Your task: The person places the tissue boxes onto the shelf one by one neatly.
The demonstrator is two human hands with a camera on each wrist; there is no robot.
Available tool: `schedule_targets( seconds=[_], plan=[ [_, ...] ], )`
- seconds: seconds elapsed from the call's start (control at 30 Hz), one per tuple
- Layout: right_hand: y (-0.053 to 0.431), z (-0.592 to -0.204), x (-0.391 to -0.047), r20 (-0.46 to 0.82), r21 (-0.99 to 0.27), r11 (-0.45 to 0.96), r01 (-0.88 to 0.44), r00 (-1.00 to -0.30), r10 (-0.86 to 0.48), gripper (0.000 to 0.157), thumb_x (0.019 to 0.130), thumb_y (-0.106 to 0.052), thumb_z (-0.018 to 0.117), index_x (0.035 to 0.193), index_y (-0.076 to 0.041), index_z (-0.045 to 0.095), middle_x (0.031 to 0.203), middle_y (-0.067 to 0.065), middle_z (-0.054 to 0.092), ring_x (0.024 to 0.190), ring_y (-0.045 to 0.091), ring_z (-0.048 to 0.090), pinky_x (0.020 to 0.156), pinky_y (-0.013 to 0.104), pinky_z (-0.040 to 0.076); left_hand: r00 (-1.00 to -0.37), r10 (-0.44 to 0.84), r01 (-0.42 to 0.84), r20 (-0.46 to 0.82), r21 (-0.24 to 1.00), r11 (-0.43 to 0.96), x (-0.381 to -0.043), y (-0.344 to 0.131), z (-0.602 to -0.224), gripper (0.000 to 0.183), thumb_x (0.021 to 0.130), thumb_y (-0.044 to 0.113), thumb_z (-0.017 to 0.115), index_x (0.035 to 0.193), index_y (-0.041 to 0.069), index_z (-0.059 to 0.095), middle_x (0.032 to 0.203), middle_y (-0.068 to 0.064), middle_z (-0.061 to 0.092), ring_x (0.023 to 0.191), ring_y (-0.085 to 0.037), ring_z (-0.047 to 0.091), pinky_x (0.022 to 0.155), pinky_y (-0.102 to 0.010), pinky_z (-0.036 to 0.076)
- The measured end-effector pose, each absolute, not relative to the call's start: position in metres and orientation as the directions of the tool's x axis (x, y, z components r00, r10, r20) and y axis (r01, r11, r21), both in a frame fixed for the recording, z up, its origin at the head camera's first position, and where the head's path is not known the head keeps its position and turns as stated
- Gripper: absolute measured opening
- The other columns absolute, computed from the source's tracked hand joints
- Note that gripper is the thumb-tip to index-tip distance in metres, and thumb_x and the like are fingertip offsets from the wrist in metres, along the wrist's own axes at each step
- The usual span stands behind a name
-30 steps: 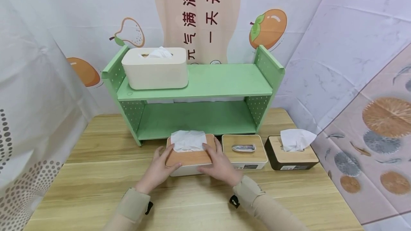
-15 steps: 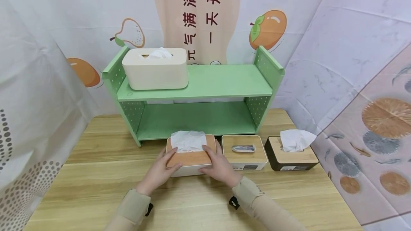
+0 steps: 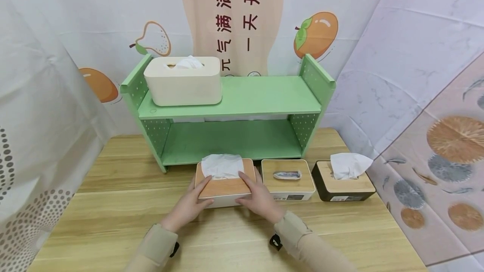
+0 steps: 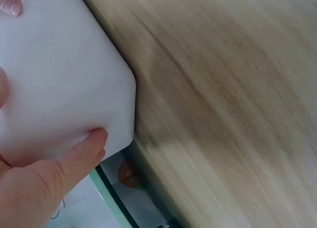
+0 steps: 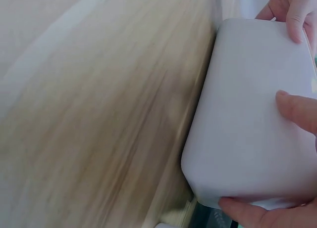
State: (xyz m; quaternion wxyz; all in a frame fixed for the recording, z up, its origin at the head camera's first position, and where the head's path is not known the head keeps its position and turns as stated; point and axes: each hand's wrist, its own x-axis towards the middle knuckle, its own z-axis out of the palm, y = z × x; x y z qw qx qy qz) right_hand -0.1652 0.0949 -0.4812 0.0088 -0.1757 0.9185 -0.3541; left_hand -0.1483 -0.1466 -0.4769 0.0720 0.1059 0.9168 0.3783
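In the head view, a white tissue box [image 3: 224,187] with an orange-brown wooden lid sits on the table in front of the green shelf. A white tissue sticks out of its top. My left hand [image 3: 190,203] grips the left side, thumb on the front wall and a fingertip on the lid. My right hand [image 3: 261,198] holds the right side in the same way. In the left wrist view the box's smooth white wall [image 4: 64,74] lies under the fingers. The right wrist view shows the white wall [image 5: 242,114] between both hands. Fingers behind the box are partly hidden.
A cream tissue box [image 3: 183,87] stands on the upper left of the green two-tier shelf [image 3: 268,95]. Right of my hands are a white box with a wooden lid [image 3: 289,186] and a black box with a wooden lid [image 3: 349,184]. The wooden table [image 3: 113,221] extends leftward.
My left hand has shifted slightly, its fingers lying a little differently on the lid and front wall. The box and my right hand stay almost where they were.
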Motion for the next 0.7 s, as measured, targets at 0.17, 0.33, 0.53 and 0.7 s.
schedule_targets(
  seconds=[0.17, 0.33, 0.53, 0.7],
  plan=[
    [0.097, -0.483, -0.163, 0.099, -0.663, 0.681, -0.311, -0.938, -0.332, 0.076, 0.076, -0.028, 0.076, 0.142, -0.018, 0.038, 0.148, 0.036, 0.013, 0.107, 0.044, 0.057, 0.084, 0.047, 0.051, -0.965, 0.259, 0.164, -0.032, 0.699, 0.696, -0.148, -0.146, -0.479, 0.070, 0.086, 0.029, 0.065, 0.146, 0.029, 0.029, 0.152, -0.031, 0.001, 0.134, -0.047, 0.028, 0.101, -0.056, 0.037],
    [0.097, -0.487, -0.162, 0.110, -0.652, 0.692, -0.310, -0.942, -0.318, 0.077, 0.076, -0.030, 0.076, 0.142, -0.021, 0.039, 0.146, 0.037, 0.018, 0.107, 0.046, 0.057, 0.083, 0.048, 0.051, -0.966, 0.258, 0.171, -0.015, 0.713, 0.680, -0.146, -0.145, -0.481, 0.068, 0.086, 0.023, 0.065, 0.145, 0.031, 0.031, 0.152, -0.031, 0.000, 0.136, -0.047, 0.022, 0.102, -0.057, 0.035],
    [0.097, -0.490, -0.160, 0.176, -0.663, 0.673, -0.329, -0.942, -0.287, 0.074, 0.073, -0.030, 0.078, 0.139, -0.021, 0.044, 0.143, 0.039, 0.022, 0.108, 0.047, 0.056, 0.085, 0.049, 0.051, -0.969, 0.249, 0.172, 0.005, 0.737, 0.653, -0.143, -0.143, -0.482, 0.062, 0.087, 0.019, 0.064, 0.142, 0.031, 0.037, 0.153, -0.028, -0.002, 0.138, -0.045, 0.016, 0.105, -0.056, 0.032],
    [0.097, -0.493, -0.159, 0.214, -0.674, 0.661, -0.330, -0.944, -0.252, 0.071, 0.071, -0.028, 0.079, 0.135, -0.019, 0.051, 0.143, 0.038, 0.025, 0.119, 0.048, 0.047, 0.090, 0.047, 0.049, -0.969, 0.245, 0.166, 0.006, 0.752, 0.637, -0.143, -0.144, -0.482, 0.058, 0.087, 0.016, 0.063, 0.140, 0.030, 0.042, 0.153, -0.027, -0.003, 0.139, -0.044, 0.014, 0.105, -0.053, 0.033]
  ],
)
